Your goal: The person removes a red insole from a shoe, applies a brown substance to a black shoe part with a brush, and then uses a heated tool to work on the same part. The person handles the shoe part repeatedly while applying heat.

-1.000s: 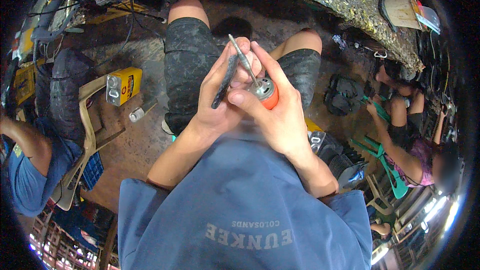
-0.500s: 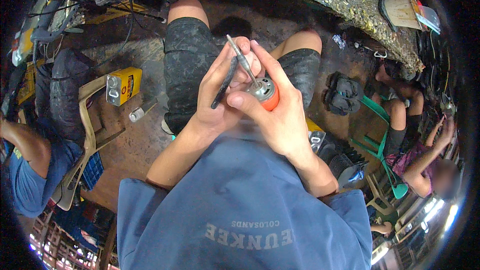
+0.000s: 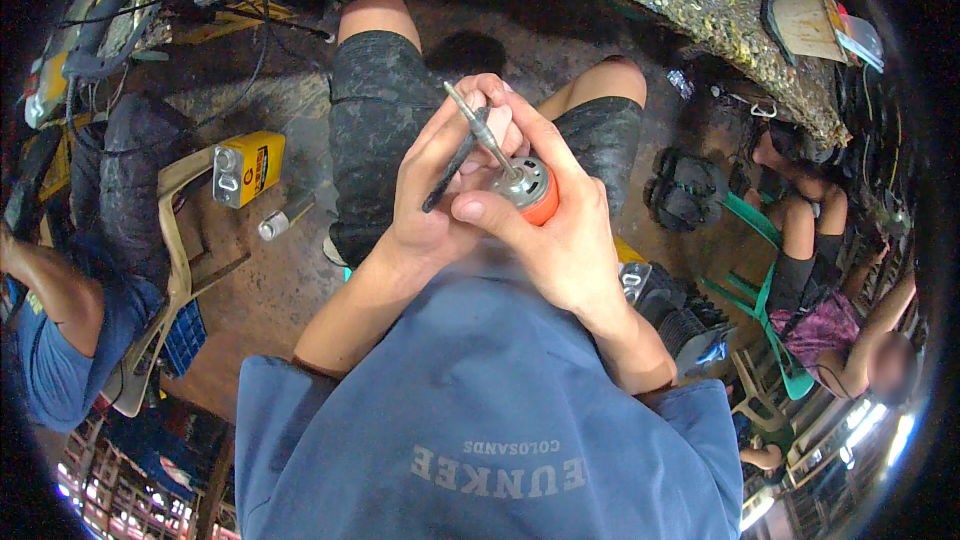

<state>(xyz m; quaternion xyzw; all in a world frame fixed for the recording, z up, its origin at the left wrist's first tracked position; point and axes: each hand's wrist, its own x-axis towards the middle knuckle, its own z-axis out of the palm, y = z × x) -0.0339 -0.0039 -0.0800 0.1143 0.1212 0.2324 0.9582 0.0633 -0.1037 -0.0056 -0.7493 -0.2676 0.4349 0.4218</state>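
Over my lap, my right hand [image 3: 560, 230] grips a short orange cylinder [image 3: 537, 207] with a slotted metal top [image 3: 522, 172]. A slender metal rod [image 3: 490, 140] stands out of that top, leaning toward the upper left among my fingertips. My left hand [image 3: 425, 195] is closed beside it, holding a slim black piece [image 3: 445, 175] that lies slantwise along its fingers. The fingertips of both hands meet around the rod; what some of them press on is hidden.
A crusted bench edge [image 3: 700, 10] with a dirty bucket [image 3: 805, 25] spans the top. Left are cables, a yellow can [image 3: 250, 170], a beige chair [image 3: 178, 280] and a co-worker [image 3: 70, 330]. Right are sandals [image 3: 685, 190], a green chair [image 3: 750, 210] and another person [image 3: 820, 335].
The rod's upper end has tipped slightly left and down between my fingers. Both hands keep their grip. The person at right has shifted their arms and torso.
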